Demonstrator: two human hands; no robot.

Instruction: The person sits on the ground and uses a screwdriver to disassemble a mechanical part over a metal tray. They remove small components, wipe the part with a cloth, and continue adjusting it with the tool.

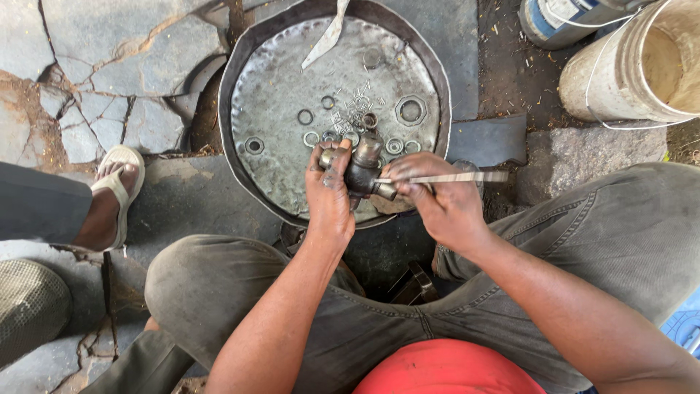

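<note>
Head view: two hands [329,193] [437,201] grip one metal fitting [363,169]

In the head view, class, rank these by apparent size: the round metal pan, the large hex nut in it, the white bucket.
1. Round metal pan, clearly largest.
2. White bucket, partly cut off by the frame, so its full size is unsure.
3. Large hex nut, smallest.

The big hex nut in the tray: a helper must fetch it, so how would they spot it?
Find the round dented metal tray on the stone floor, beyond the left hand and right hand. The large grey hexagonal nut lies towards its right rim, far bigger than the washers and small nuts nearby.
</note>
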